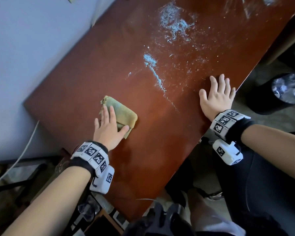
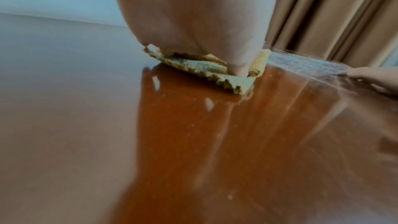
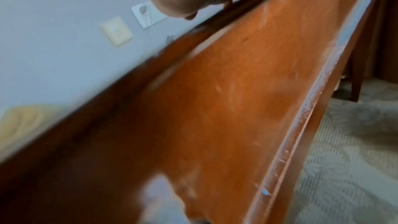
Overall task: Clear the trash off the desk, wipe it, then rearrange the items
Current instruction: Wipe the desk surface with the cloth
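A folded yellow-green cloth [image 1: 122, 113] lies on the reddish-brown desk [image 1: 143, 150], near its left part. My left hand [image 1: 109, 126] presses flat on the cloth with straight fingers, thumb along its near edge. The left wrist view shows the cloth [image 2: 202, 67] squeezed under the palm. My right hand [image 1: 216, 96] rests flat, fingers spread, by the desk's right edge. White and bluish smears of foam [image 1: 175, 24] and a streak [image 1: 153, 72] cover the far desk. In the right wrist view the desk [image 3: 215, 108] looks dusty and blurred.
A black trash bin [image 1: 278, 94] holding crumpled clear plastic stands on the floor right of the desk. The wall runs along the desk's left side, with a white cable [image 1: 24, 154] hanging. Wall sockets [image 3: 146, 14] and a curtain [image 2: 323, 14] lie beyond the desk.
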Available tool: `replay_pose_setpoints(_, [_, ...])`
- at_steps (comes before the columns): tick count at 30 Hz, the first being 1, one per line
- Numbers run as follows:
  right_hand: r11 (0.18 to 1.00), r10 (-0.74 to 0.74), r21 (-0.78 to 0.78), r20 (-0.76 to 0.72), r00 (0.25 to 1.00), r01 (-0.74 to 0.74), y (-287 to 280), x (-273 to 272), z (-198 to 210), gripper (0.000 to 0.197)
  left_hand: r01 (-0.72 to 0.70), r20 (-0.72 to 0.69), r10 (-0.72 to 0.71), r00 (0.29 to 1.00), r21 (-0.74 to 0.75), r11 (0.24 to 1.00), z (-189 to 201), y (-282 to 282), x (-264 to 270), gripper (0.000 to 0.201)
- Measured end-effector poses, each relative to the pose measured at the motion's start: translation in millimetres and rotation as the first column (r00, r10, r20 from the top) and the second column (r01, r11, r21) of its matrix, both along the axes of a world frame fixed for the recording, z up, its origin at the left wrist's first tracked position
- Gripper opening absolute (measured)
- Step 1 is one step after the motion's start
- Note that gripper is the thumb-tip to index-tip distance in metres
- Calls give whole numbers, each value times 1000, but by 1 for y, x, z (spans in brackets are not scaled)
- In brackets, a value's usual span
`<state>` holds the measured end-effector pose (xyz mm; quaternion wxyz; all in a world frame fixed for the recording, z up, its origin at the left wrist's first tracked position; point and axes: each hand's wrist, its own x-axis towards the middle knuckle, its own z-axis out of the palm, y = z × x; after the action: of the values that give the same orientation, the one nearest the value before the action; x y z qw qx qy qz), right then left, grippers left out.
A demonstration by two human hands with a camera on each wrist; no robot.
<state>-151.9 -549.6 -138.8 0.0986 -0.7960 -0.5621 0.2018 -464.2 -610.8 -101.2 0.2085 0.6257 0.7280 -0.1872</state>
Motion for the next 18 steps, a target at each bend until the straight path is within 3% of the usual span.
replay_pose_setpoints(8, [997, -62, -54, -37, 997, 60, 19, 14, 23, 61, -198, -4, 198, 980, -45, 979, 8, -8, -26, 88])
replay_pose_setpoints(14, [987, 53, -154, 23, 998, -49, 22, 14, 30, 73, -376, 14, 377, 926, -54, 925, 8, -4, -54, 89])
replay_pose_setpoints(18, [976, 76, -207, 12, 997, -72, 25, 16, 34, 76, -416, 46, 416, 908, -12, 909, 3, 10, -60, 92])
